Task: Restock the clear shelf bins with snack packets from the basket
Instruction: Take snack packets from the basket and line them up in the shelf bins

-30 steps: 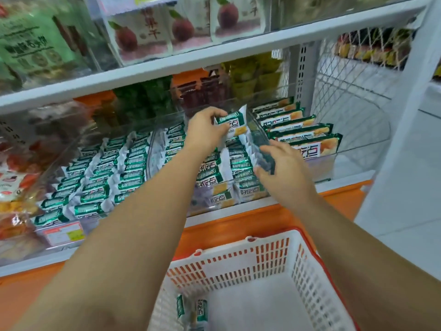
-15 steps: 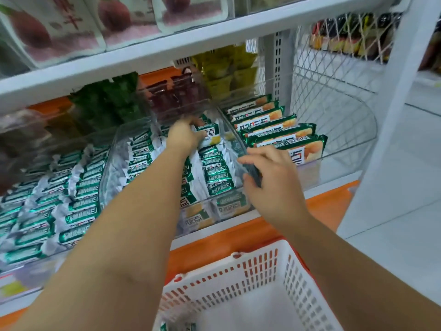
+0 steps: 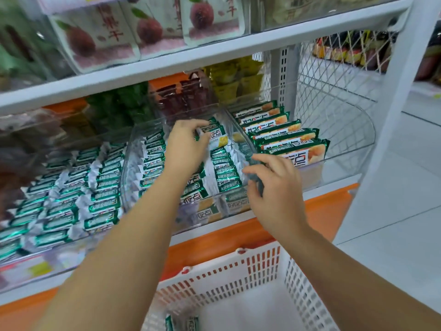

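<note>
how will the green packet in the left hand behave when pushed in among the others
Probably light: the left hand holds the green packet in its fingers alone. Its shiny film looks slippery, and the crimped ends likely flex. It is flat, so unlikely to roll.

I see the clear middle bin [image 3: 130, 168] at centre frame, packed with rows of green-and-white packets [image 3: 224, 173] lying flat. The left hand [image 3: 186, 146] pinches the held packet [image 3: 216, 136], tilted above the back row at the bin's 12 o'clock. The white slotted basket [image 3: 238, 266] sits at 6 o'clock, with loose packets [image 3: 182, 323] on its floor at its 7 o'clock.
</note>
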